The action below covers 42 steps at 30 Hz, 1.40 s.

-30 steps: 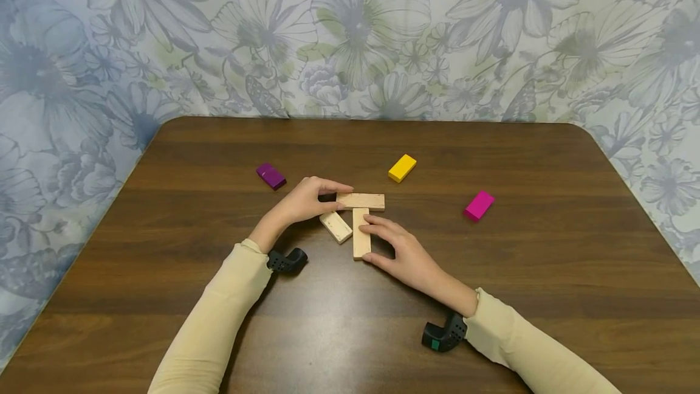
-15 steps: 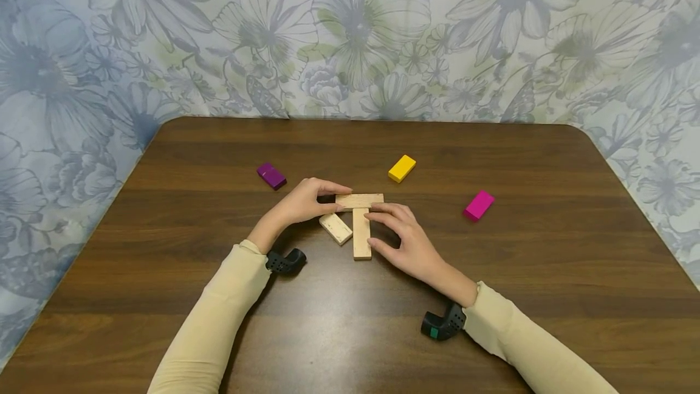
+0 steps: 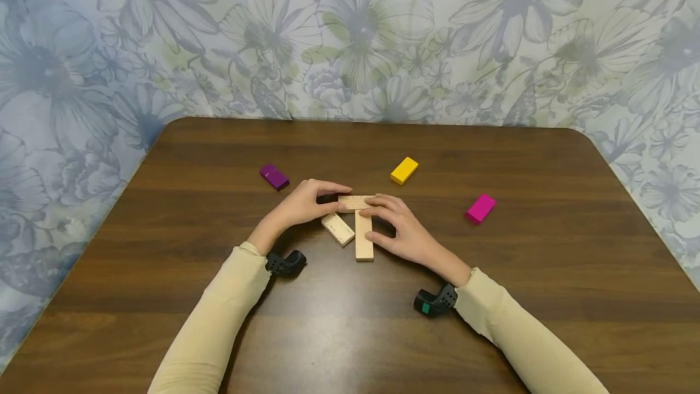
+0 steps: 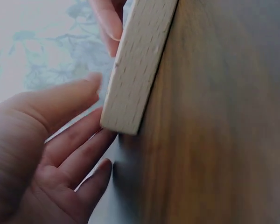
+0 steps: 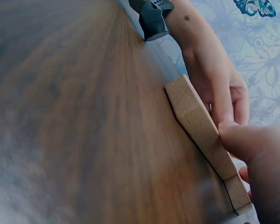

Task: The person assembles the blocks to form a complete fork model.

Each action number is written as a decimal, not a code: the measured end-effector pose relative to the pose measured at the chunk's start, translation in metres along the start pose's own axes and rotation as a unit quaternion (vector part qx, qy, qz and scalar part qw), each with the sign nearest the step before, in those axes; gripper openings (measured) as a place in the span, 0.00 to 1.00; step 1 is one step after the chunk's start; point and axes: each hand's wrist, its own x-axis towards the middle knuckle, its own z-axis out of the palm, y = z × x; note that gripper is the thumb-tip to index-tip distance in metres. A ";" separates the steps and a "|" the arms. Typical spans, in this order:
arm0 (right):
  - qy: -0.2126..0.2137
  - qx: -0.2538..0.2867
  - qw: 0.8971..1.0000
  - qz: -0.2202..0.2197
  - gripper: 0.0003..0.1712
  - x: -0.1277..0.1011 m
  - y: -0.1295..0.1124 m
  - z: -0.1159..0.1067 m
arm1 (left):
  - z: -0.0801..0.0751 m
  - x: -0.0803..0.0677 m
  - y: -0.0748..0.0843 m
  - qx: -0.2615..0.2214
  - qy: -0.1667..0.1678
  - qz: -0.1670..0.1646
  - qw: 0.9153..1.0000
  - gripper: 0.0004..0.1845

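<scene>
I watch the right hand (image 3: 401, 230), fingers parted, shift toward the tabletop's (image 3: 492, 151) far edge, joining the left hand (image 3: 306, 202), grip unclear, at the crosswise wooden block (image 3: 354, 202).

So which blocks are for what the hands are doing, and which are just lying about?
Probably part of the job:
crosswise plain block, by the left hand and right hand
lengthwise plain block, by the right hand
slanted plain block, close beside them

Seemingly just lying about:
purple block
yellow block
pink block
</scene>
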 end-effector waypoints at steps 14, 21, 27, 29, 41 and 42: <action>0.002 0.003 1.000 0.002 0.22 -0.001 0.001 0.000 | -0.004 -0.046 -0.005 0.010 -0.047 0.023 0.999 0.37; -0.002 0.006 1.000 0.006 0.22 -0.002 0.001 0.000 | 0.004 -0.046 -0.006 0.035 -0.040 0.068 0.996 0.25; -0.001 0.007 1.000 0.005 0.23 0.000 0.000 -0.001 | 0.003 -0.051 -0.002 0.023 -0.014 0.019 0.999 0.19; 0.000 0.009 1.000 0.003 0.23 0.001 -0.001 -0.001 | 0.002 -0.056 -0.002 0.017 -0.002 0.006 1.000 0.17; 0.004 0.015 1.000 0.005 0.22 0.001 -0.001 -0.003 | -0.007 -0.087 -0.007 0.009 0.058 -0.029 0.998 0.15; 0.003 0.015 1.000 0.006 0.22 0.001 -0.001 -0.002 | -0.007 -0.088 -0.006 0.006 0.058 -0.030 0.998 0.15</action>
